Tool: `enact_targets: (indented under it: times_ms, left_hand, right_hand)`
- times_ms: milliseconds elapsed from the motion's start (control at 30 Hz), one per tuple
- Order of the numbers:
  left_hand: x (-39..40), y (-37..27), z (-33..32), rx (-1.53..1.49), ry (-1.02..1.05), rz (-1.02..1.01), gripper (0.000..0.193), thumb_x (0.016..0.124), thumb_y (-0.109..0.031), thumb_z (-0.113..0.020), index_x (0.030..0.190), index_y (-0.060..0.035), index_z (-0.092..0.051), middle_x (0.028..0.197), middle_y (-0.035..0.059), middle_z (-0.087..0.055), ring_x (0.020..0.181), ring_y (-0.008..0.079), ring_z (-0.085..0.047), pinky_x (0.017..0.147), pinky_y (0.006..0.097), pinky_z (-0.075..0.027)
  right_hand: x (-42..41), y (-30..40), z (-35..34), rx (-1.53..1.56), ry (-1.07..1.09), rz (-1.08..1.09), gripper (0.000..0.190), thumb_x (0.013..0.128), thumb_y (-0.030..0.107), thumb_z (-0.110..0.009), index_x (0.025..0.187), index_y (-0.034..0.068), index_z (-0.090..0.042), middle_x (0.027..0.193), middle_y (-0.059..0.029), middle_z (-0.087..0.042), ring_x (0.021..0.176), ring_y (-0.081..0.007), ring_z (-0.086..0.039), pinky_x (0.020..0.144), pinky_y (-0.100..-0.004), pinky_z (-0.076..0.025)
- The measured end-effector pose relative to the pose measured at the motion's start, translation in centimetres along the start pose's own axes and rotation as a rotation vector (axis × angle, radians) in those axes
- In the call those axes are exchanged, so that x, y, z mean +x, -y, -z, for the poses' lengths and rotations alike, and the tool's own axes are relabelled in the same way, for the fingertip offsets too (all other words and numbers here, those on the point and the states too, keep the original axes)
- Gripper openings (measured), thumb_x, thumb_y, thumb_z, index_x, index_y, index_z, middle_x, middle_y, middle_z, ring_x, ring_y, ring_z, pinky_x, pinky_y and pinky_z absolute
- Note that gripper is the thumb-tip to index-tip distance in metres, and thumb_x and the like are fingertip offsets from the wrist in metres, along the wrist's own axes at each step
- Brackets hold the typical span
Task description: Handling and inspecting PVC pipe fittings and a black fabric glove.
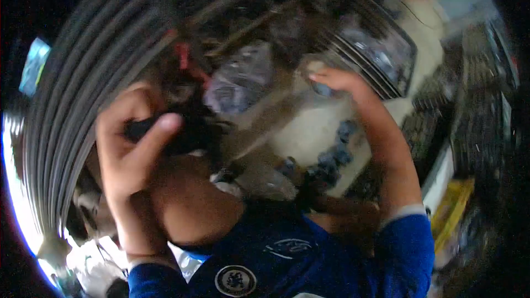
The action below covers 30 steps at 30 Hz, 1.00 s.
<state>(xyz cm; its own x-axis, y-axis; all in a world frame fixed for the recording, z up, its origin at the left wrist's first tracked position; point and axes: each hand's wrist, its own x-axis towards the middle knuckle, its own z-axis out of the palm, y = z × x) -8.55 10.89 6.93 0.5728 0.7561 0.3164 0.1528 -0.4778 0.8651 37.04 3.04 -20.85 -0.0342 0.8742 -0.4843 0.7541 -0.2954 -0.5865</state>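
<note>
My left hand (pixel 136 136) is curled around a black object (pixel 140 128), its thumb lying across the front. A larger dark mass (pixel 194 132) lies just right of that hand, too blurred to name. Across from it, my right hand (pixel 337 78) reaches out over a pale surface (pixel 306 128). Its fingertips meet a small blue-grey piece (pixel 322 90), but blur hides whether they grip it. Several dark blue-grey round pieces (pixel 331 159) are scattered on the pale surface, nearer to my body.
Long grey ribbed bars or tubes (pixel 83 78) curve along the left. A clear plastic bag (pixel 240 82) lies beyond the hands, near a red item (pixel 182 56). A dark-edged stack of panels (pixel 385 54) stands at upper right. Something yellow (pixel 453 207) is at lower right.
</note>
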Motion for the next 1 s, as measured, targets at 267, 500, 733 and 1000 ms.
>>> enact_targets:
  times_ms: [267, 500, 733, 1000]
  left_hand:
    - [2.4, 1.1, -0.5, 0.000, 0.220, -0.169, 0.044, 0.086, -0.009, -0.076, 0.067, -0.0032, -0.037, 0.069, 0.0060, -0.041, 0.068, 0.0183, -0.039, 0.063, 0.0314, -0.035]
    - [2.3, 1.9, -0.2, 0.042, 0.222, -0.190, 0.042, 0.086, -0.008, -0.076, 0.068, -0.0022, -0.039, 0.070, 0.0057, -0.042, 0.069, 0.0178, -0.041, 0.064, 0.0314, -0.037]
    - [1.8, 2.1, 0.4, 0.087, 0.222, -0.185, 0.040, 0.086, -0.009, -0.077, 0.069, -0.0017, -0.041, 0.070, 0.0062, -0.043, 0.068, 0.0172, -0.041, 0.064, 0.0309, -0.038]
    - [1.3, 0.5, 0.5, 0.164, 0.254, 0.076, 0.034, 0.093, -0.021, -0.071, 0.076, 0.0010, -0.051, 0.068, 0.0074, -0.046, 0.071, 0.0107, -0.040, 0.062, 0.0316, -0.039]
  right_hand:
    - [-6.4, 5.1, 3.3, -0.258, 0.096, 0.020, 0.042, 0.073, 0.021, -0.084, 0.112, 0.017, -0.067, 0.145, -0.0169, -0.052, 0.139, -0.0383, -0.043, 0.112, -0.0479, -0.036]
    - [-1.9, 2.2, 0.6, -0.590, -0.891, -0.023, 0.020, 0.088, 0.022, -0.068, 0.103, 0.012, -0.059, 0.128, -0.0151, -0.061, 0.134, -0.0408, -0.045, 0.111, -0.0630, -0.025]
    - [-1.6, 2.9, -0.8, -0.553, -0.766, -0.207, 0.027, 0.092, 0.026, -0.066, 0.116, 0.016, -0.059, 0.140, -0.0070, -0.051, 0.139, -0.0356, -0.039, 0.114, -0.0696, -0.019]
    - [-7.3, 1.8, -12.1, -0.709, -0.235, 0.605, 0.047, 0.088, 0.032, -0.066, 0.128, 0.008, -0.058, 0.118, -0.0222, -0.056, 0.116, -0.0390, -0.054, 0.105, -0.0605, -0.037]
